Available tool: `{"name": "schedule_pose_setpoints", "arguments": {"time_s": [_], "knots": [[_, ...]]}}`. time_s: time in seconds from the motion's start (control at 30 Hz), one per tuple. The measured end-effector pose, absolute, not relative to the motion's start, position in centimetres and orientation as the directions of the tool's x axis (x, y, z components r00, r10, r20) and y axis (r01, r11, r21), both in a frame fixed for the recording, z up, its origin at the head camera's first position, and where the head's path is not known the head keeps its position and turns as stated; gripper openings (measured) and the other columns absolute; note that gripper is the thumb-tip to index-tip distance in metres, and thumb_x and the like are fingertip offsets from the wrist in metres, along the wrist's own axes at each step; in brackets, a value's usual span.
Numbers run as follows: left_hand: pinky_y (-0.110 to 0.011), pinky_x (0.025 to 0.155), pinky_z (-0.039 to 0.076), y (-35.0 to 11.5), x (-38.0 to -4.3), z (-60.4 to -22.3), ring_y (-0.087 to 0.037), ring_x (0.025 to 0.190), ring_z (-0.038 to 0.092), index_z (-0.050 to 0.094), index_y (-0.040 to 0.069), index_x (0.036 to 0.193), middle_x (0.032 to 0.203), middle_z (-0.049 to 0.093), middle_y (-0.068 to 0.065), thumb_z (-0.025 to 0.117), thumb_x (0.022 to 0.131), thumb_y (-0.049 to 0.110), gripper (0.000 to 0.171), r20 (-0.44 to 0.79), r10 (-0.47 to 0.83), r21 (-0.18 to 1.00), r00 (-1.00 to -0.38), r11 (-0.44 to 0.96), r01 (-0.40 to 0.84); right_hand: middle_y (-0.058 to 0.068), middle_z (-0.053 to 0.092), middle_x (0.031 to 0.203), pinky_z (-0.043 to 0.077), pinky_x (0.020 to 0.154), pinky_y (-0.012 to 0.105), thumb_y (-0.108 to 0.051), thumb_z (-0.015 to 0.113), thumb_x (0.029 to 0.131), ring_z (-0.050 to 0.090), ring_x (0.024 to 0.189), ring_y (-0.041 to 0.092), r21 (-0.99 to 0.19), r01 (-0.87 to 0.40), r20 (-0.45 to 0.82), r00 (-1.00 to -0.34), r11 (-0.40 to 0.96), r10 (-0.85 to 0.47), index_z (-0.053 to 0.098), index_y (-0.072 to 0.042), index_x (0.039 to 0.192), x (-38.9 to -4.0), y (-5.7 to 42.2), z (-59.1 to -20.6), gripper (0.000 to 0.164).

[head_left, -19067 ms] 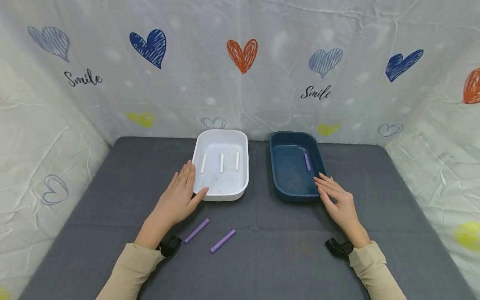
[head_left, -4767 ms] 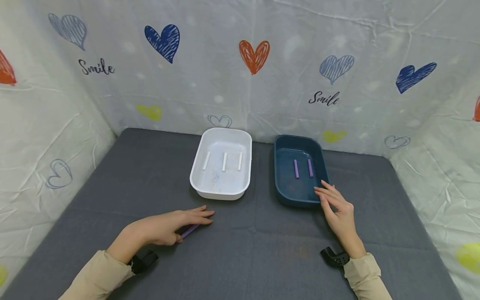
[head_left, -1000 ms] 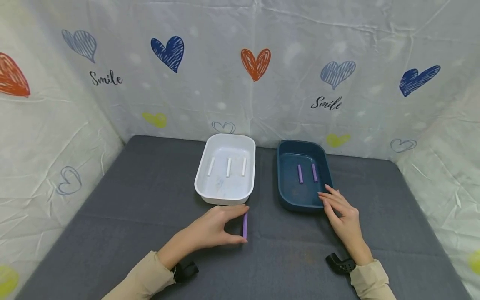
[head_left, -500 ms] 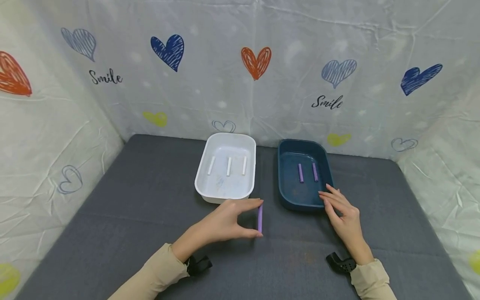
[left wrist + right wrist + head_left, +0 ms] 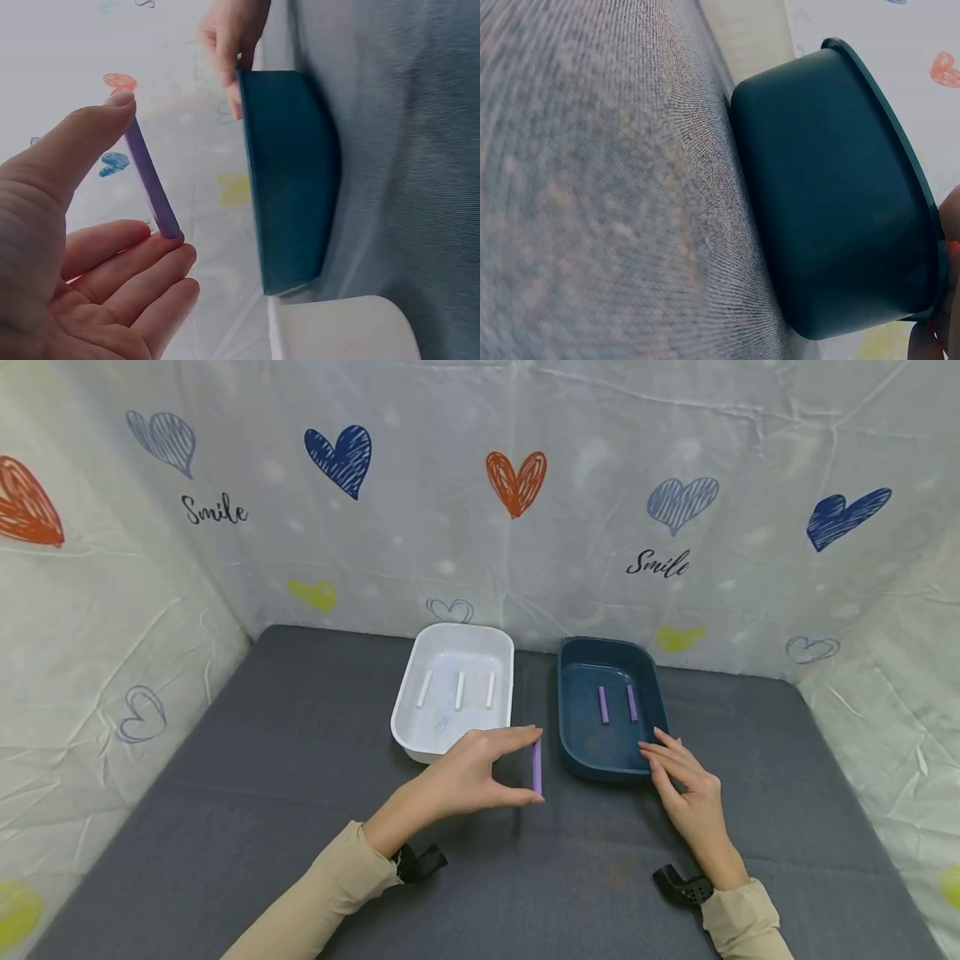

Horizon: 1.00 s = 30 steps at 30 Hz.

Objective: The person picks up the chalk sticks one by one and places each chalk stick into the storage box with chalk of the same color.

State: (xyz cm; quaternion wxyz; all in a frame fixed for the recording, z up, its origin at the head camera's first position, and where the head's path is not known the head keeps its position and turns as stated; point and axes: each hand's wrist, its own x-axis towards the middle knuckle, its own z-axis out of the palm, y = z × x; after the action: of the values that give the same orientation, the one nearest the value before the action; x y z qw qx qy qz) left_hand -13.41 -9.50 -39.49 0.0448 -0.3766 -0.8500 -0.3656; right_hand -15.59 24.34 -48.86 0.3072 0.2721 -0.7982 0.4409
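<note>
A purple chalk stick stands nearly lengthwise between the thumb and fingertips of my left hand, which pinches it by its two ends above the table. In the left wrist view the same purple chalk spans from the thumb tip to the fingers. My right hand holds the near right corner of the dark blue tray, fingertips over the rim and thumb outside. Two purple chalk sticks lie side by side inside that tray. To its left, a white tray carries three white chalk sticks.
Both trays sit at the back of a table with a dark grey cloth. A pale curtain printed with hearts hangs behind and at the sides. The left forearm crosses low over the cloth in front of the white tray.
The last purple chalk was picked up from the cloth by my left hand and has moved right and away from me, toward the blue tray. My right hand stays at the tray's corner.
</note>
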Motion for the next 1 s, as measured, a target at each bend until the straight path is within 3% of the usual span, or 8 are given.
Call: {"name": "schedule_pose_setpoints", "arguments": {"time_s": [0.3, 0.57, 1.0], "knots": [[-0.034, 0.103, 0.047, -8.1, -14.7, -38.3, -0.02, 0.127, 0.056, 0.056, 0.0, 0.139, 0.14, 0.057, -0.012, 0.087, 0.077, 0.034, 0.076, 0.34, 0.609, 0.588, -0.717, 0.457, 0.667, 0.024, 0.071, 0.106, 0.031, 0.116, 0.036, 0.021, 0.067, 0.078, 0.058, 0.121, 0.038, -0.524, -0.715, 0.745, -0.648, 0.462, -0.158, 0.075, 0.007, 0.102, -15.8, 24.4, -49.1, 0.029], [-0.034, 0.106, 0.045, -7.1, -16.1, -37.3, -0.019, 0.129, 0.054, 0.056, 0.002, 0.14, 0.141, 0.057, -0.011, 0.086, 0.078, 0.035, 0.076, 0.328, 0.599, 0.592, -0.73, 0.472, 0.653, 0.021, 0.072, 0.109, 0.031, 0.116, 0.039, 0.014, 0.067, 0.084, 0.057, 0.124, 0.035, -0.533, -0.718, 0.739, -0.653, 0.447, -0.167, 0.076, 0.003, 0.106, -15.6, 24.3, -48.8, 0.026], [-0.035, 0.107, 0.043, -5.9, -18.4, -37.0, -0.019, 0.132, 0.051, 0.052, 0.005, 0.144, 0.144, 0.054, -0.008, 0.086, 0.079, 0.034, 0.078, 0.238, 0.561, 0.64, -0.793, 0.523, 0.563, 0.019, 0.072, 0.11, 0.031, 0.116, 0.04, 0.012, 0.066, 0.086, 0.057, 0.125, 0.033, -0.527, -0.718, 0.741, -0.65, 0.455, -0.17, 0.076, 0.004, 0.106, -15.7, 24.4, -49.0, 0.024]]}}
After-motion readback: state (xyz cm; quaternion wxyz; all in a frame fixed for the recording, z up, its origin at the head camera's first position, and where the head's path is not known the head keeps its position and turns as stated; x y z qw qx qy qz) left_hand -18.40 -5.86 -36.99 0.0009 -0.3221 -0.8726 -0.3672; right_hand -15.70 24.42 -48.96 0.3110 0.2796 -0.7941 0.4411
